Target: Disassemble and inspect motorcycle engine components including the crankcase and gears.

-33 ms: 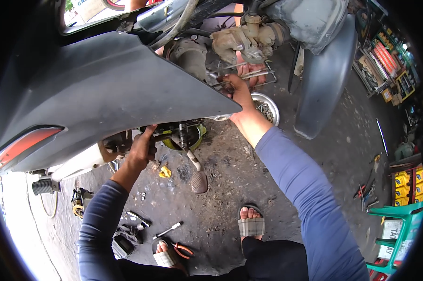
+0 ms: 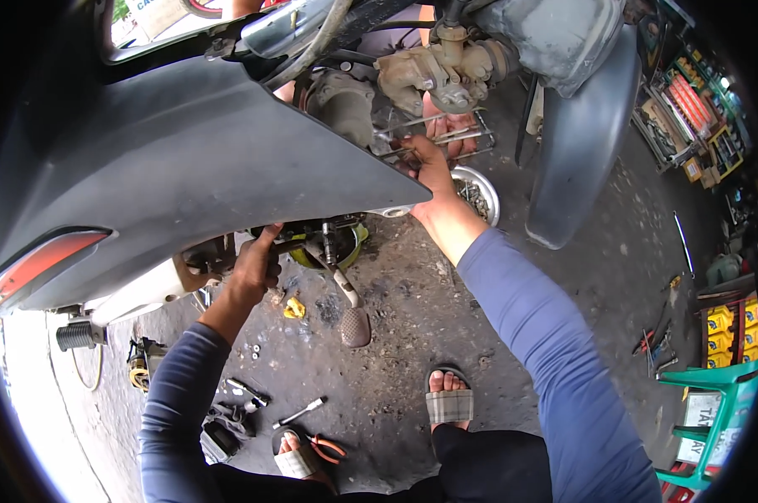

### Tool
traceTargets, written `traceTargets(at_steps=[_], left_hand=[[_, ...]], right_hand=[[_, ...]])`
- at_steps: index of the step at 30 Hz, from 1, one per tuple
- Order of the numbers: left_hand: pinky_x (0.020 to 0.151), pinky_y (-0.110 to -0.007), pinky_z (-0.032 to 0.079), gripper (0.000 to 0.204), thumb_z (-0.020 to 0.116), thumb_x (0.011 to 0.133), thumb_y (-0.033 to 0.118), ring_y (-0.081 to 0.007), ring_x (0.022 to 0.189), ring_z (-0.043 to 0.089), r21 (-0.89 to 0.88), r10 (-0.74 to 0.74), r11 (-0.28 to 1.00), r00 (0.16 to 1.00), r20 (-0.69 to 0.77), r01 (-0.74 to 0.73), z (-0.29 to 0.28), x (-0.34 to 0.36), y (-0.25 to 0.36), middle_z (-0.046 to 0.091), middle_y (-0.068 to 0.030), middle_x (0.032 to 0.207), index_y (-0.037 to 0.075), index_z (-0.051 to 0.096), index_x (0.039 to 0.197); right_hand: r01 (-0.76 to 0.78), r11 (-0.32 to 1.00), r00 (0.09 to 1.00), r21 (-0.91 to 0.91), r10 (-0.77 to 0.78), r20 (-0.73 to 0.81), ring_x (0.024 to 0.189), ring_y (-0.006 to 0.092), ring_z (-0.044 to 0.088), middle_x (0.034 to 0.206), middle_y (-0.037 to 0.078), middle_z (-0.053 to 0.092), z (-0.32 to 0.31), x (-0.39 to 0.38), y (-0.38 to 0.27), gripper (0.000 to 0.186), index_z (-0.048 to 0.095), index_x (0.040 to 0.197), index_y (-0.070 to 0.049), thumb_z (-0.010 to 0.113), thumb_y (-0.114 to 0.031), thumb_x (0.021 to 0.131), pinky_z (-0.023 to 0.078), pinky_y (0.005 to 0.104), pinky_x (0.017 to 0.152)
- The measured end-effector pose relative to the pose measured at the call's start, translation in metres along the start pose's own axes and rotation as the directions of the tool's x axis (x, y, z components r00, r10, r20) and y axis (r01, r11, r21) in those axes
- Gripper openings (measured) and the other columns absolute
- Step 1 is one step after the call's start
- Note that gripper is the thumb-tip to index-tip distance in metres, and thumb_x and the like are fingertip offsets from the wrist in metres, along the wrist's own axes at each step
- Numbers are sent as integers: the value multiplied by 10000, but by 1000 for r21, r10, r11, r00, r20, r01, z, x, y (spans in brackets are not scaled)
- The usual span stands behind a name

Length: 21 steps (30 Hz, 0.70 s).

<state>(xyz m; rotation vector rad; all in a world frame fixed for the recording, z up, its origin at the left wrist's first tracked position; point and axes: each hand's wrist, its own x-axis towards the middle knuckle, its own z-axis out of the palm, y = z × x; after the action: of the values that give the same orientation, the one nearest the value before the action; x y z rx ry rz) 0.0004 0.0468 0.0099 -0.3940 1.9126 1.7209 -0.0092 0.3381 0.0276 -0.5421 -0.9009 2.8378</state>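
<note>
A motorcycle's dark grey side panel (image 2: pixel 220 142) spans the upper left. Under its lower edge my left hand (image 2: pixel 255 267) is closed, its fingers curled around a part I cannot make out. By the panel's pointed right end my right hand (image 2: pixel 433 172) has its fingers bent against the engine, partly hidden. Long thin metal rods (image 2: pixel 459 134) stick out to the right beside it, below the metal carburetor-like part (image 2: pixel 446 71). A round grey metal engine part (image 2: pixel 341 105) lies to their left. Another person's hand (image 2: pixel 440 126) is behind the rods.
Beneath the engine sit a yellow-green basin (image 2: pixel 358 243) and a silver bowl (image 2: pixel 490 189) of small parts. A foot pedal (image 2: pixel 355 327) juts toward me. Pliers (image 2: pixel 329 448) and a socket tool (image 2: pixel 301 411) lie near my feet. A green plastic stool (image 2: pixel 714 381) stands at right.
A little more of the long rods shows to the left, above my right hand's fingers. Both hands stay in nearly the same places.
</note>
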Motion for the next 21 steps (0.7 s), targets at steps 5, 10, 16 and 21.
traceTargets(at_steps=[5,10,16,21], left_hand=[[374,-244,254,404,592,830,487,-94,435,347,46,-4,999,996,87,0,7,21,-7,373,16,549,85,569,868],[370,-243,259,331,519,878,413,-94,445,366,196,117,971,987,106,-137,22,46,-12,419,3,569,89,577,914],[348,-231,141,376,559,841,507,-57,372,245,179,116,976,991,61,-126,59,39,3,329,48,528,149,549,726],[348,-239,193,471,664,785,576,-74,376,274,231,-8,973,1000,19,3,89,14,29,347,52,493,167,494,625]], right_hand=[[-22,996,999,90,26,-35,415,71,331,575,-49,394,-36,12,-3,126,561,768,-82,647,-174,772,390,310,560],[20,992,999,125,-16,-30,439,73,332,595,-30,454,-54,10,-15,183,580,865,-53,642,-175,743,400,284,589],[46,980,996,194,-30,-86,435,64,323,673,-48,482,-81,15,-31,128,555,806,-123,654,-157,733,374,275,571],[67,969,994,240,-44,-98,430,64,321,682,-44,497,-97,17,-31,133,559,811,-123,661,-165,736,376,273,579]])
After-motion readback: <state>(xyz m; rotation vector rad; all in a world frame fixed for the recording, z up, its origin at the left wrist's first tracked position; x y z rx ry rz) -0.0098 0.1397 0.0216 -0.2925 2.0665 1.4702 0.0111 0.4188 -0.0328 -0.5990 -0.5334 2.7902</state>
